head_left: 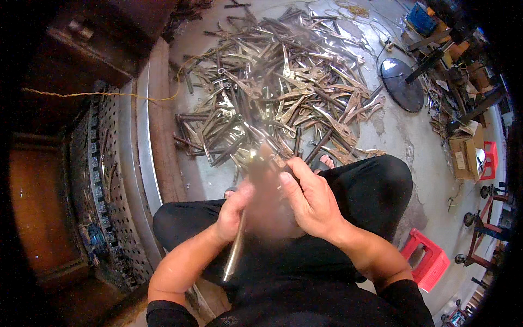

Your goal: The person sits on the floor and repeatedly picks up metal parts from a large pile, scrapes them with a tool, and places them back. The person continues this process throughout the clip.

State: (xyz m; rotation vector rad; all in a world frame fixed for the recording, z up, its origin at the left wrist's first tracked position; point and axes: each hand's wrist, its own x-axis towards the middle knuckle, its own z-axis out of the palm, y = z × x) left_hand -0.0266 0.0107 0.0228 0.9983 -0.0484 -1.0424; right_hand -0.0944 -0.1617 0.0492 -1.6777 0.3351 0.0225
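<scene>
Over a concrete floor (pixel 403 141) strewn with metal parts, a seated worker fits together a plier-like tool (pixel 261 163) held above the lap. The left hand (pixel 234 210) is wrapped around a long metal handle (pixel 235 250) that runs down past the wrist, its fingers curled tight on it. The right hand (pixel 308 199) meets it from the other side, fingers (pixel 289 188) pinched narrow on the tool's upper end (motion blur hides exactly what they grip). Just beyond the fingertips lies a broad heap of similar tool pieces (pixel 283 92); a red stool (pixel 427 261) stands to the right of the right forearm, and a perforated metal drum (pixel 111 180) sits left of the left arm. The step in hand looks like joining or adjusting parts at the tool's head; the next move would call for steady alignment between both grips.
</scene>
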